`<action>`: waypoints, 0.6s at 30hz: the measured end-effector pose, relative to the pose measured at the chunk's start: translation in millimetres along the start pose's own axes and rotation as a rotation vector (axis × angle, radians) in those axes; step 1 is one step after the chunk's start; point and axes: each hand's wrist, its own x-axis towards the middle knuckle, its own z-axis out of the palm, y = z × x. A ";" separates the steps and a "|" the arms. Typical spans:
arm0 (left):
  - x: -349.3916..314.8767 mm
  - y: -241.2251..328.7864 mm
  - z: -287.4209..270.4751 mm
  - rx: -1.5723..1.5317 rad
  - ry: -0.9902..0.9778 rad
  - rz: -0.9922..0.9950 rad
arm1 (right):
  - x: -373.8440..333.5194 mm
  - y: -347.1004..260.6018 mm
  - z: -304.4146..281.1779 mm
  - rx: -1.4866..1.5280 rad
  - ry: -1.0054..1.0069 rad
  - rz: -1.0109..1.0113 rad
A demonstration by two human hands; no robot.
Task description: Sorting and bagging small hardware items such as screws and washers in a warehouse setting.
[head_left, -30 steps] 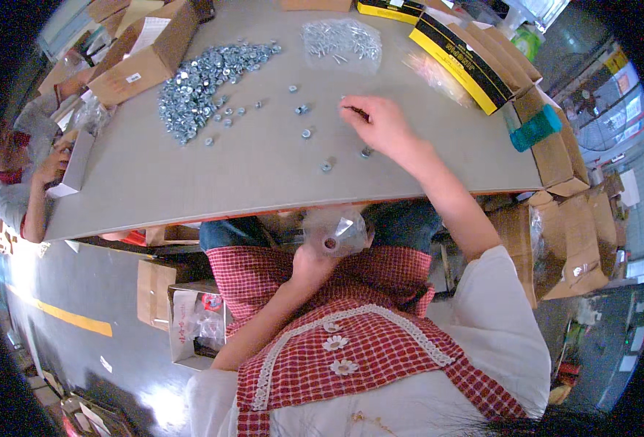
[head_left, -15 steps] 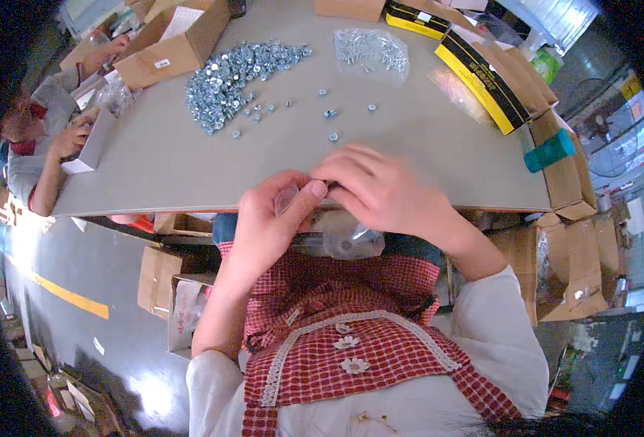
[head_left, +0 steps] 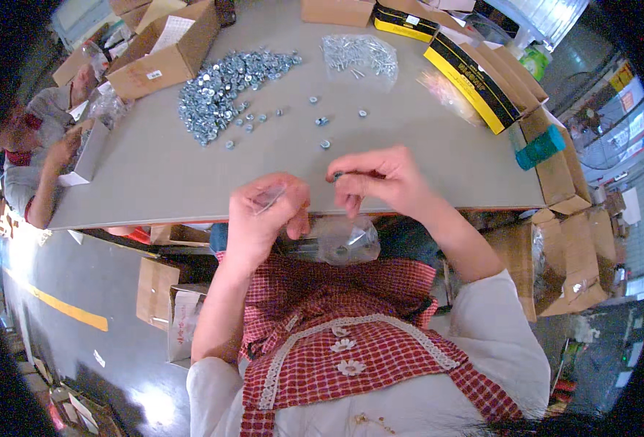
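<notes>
My left hand (head_left: 267, 218) is curled closed just over the table's near edge, with a piece of clear plastic (head_left: 269, 197) showing between thumb and fingers. Apart from it, to the right, my right hand (head_left: 391, 178) pinches a small dark metal piece (head_left: 337, 175) at thumb and forefinger; its exact kind is too small to tell. A few loose metal nuts (head_left: 326, 144) lie beyond my hands. Farther off, at the left, spreads a big pile of similar silvery nuts (head_left: 216, 95). Below the table edge, in front of my apron, is a clear plastic bag (head_left: 347, 240).
A clear bag of screws (head_left: 358, 58) lies at the back of the grey table (head_left: 154, 171). Black-and-yellow boxes (head_left: 471, 84) and a teal roll (head_left: 540, 148) line the right side. At the left, another person's hand (head_left: 63, 149) is at a white box (head_left: 89, 156).
My hands were together over the table edge and have come apart. The right hand has moved right with the small metal piece; the left has drawn slightly left. The view has shifted a little.
</notes>
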 end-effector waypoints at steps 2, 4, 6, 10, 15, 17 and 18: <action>10.2 -4.7 -1.5 0.029 0.025 0.028 | 10.6 8.9 -11.4 -0.146 0.083 -0.030; 27.8 -5.5 -0.3 0.724 0.108 0.047 | 24.2 21.1 -24.6 -0.494 0.261 -0.039; 48.1 -24.6 1.2 0.984 0.152 0.145 | 36.8 39.9 -48.0 -0.714 0.308 -0.065; 73.2 -48.1 6.5 1.282 0.205 0.273 | 34.2 65.4 -70.7 -1.099 0.334 -0.158; 67.0 -49.4 9.7 1.130 0.248 0.300 | 29.1 73.8 -74.6 -1.048 0.352 -0.177; 61.3 -49.7 7.5 1.058 0.286 0.350 | 29.6 73.4 -71.8 -1.005 0.339 -0.176; 58.7 -49.3 5.2 0.975 0.293 0.394 | 30.9 71.6 -67.3 -0.843 0.403 -0.158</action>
